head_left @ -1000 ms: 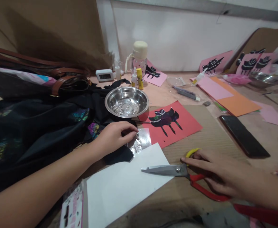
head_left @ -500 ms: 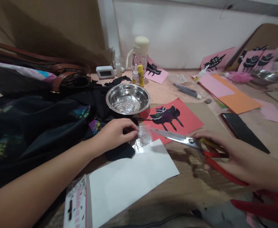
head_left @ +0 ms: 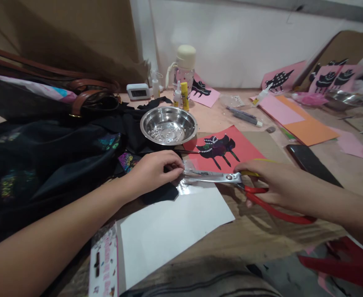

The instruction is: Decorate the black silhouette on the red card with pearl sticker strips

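Observation:
My left hand (head_left: pixel 155 171) pinches the edge of a shiny silver foil sheet (head_left: pixel 189 186) lying on the table beside a black scrap. My right hand (head_left: pixel 272 181) grips red-handled scissors (head_left: pixel 231 179), whose steel blades point left and reach the foil right at my left fingertips. Just behind lies a red card (head_left: pixel 243 150) bearing a black animal cut-out trimmed with pearl beads. A steel bowl (head_left: pixel 168 126) holding small silver beads stands behind my left hand. A white sheet of paper (head_left: pixel 172 231) lies in front of both hands.
Black fabric and a brown-strapped bag (head_left: pixel 45 136) fill the left. A dark phone (head_left: pixel 311 163) lies right of the red card. Glue bottles (head_left: pixel 181 95), a water bottle (head_left: pixel 184 68), a small clock (head_left: pixel 138 91), pink and orange cards (head_left: pixel 302 123) sit behind.
My right hand lifted the scissors from the table's near side and swung them left and forward; the blades now meet the foil at my left fingers. My left hand stayed put.

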`<state>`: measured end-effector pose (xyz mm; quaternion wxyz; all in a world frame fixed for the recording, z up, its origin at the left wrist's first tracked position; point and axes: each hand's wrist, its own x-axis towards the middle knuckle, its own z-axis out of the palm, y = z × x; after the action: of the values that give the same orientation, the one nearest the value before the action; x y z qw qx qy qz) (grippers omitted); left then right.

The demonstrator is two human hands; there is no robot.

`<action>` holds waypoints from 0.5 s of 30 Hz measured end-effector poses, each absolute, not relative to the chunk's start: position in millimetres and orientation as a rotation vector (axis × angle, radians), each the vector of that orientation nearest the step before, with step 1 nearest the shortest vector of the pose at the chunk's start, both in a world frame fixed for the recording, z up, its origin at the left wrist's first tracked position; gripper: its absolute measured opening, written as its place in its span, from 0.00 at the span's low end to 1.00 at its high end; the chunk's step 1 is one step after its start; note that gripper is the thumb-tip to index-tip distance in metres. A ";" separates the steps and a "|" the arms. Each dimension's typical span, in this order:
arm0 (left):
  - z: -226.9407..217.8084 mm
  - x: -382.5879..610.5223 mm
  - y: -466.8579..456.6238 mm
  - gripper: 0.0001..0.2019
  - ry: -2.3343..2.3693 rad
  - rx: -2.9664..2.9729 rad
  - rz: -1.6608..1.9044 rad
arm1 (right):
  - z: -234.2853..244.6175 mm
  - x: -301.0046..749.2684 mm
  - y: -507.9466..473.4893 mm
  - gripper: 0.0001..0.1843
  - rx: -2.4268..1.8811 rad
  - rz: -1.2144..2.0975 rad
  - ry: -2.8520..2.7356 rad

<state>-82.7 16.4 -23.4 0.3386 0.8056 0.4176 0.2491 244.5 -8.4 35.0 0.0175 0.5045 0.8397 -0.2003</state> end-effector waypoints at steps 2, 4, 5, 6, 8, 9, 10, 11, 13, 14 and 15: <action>-24.5 -82.6 15.9 0.05 1.068 2.119 0.671 | 36.2 238.3 -6.5 0.26 1.538 -0.671 2.537; -25.4 -82.8 15.9 0.05 1.052 2.136 0.689 | 36.6 233.9 -4.5 0.25 1.536 -0.709 2.494; -25.6 -83.0 16.0 0.05 1.047 2.141 0.693 | 36.4 232.4 -3.6 0.24 1.532 -0.725 2.485; -25.6 -83.3 16.1 0.05 1.042 2.145 0.693 | 36.1 231.3 -2.9 0.23 1.522 -0.739 2.478; -25.0 -83.8 16.4 0.06 1.033 2.152 0.690 | 35.4 230.1 -1.9 0.21 1.498 -0.751 2.470; -24.6 -84.0 16.6 0.06 1.027 2.158 0.688 | 35.1 229.9 -1.7 0.21 1.486 -0.750 2.466; -24.1 -84.1 16.9 0.06 1.021 2.166 0.685 | 34.8 229.8 -1.6 0.20 1.480 -0.747 2.468; -23.7 -84.2 17.2 0.07 1.012 2.175 0.682 | 34.5 229.9 -1.8 0.20 1.480 -0.743 2.473; -23.3 -84.4 18.0 0.07 0.995 2.193 0.673 | 34.0 230.3 -2.4 0.21 1.477 -0.722 2.504; -23.4 -84.4 18.3 0.07 0.986 2.204 0.668 | 33.8 230.6 -2.9 0.22 1.474 -0.700 2.525; -23.6 -84.6 18.6 0.07 0.979 2.214 0.663 | 33.5 230.9 -3.3 0.22 1.473 -0.673 2.545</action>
<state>-84.6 18.6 -23.6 0.3105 0.8386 0.3706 0.2511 230.9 -3.3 33.5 0.0624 0.4874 0.8420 -0.2225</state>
